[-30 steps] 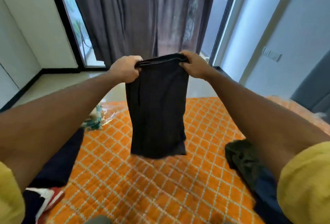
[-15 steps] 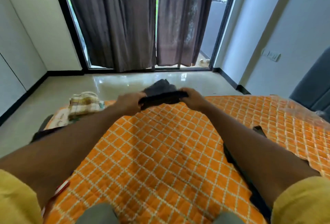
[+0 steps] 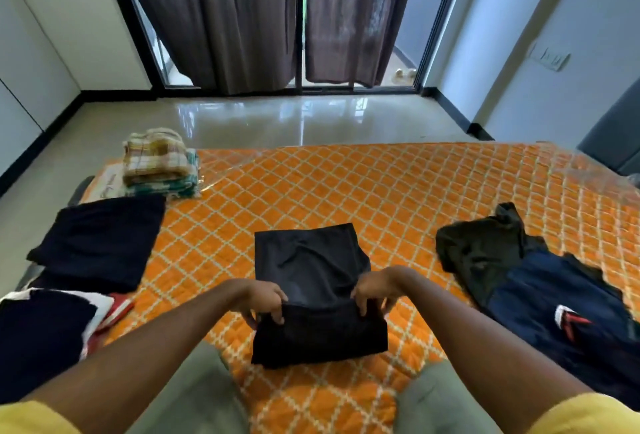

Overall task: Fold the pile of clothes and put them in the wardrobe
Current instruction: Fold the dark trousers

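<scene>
A black garment [image 3: 311, 260] lies flat mid-bed on the orange quilted mattress [image 3: 398, 198], its near part doubled over; the left hand [image 3: 266, 300] and right hand [image 3: 375, 290] each grip that fold's edge, fingers curled over the cloth; a folded dark navy piece [image 3: 100, 239] and a checked stack [image 3: 154, 156] sit to the left; an unfolded pile [image 3: 519, 278] lies to the right.

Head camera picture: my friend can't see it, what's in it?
The left hand and right hand grip the fold of a black garment lying on an orange quilted bed. To its left sit folded dark clothes and a checked stack; to its right, an unfolded heap.
</scene>
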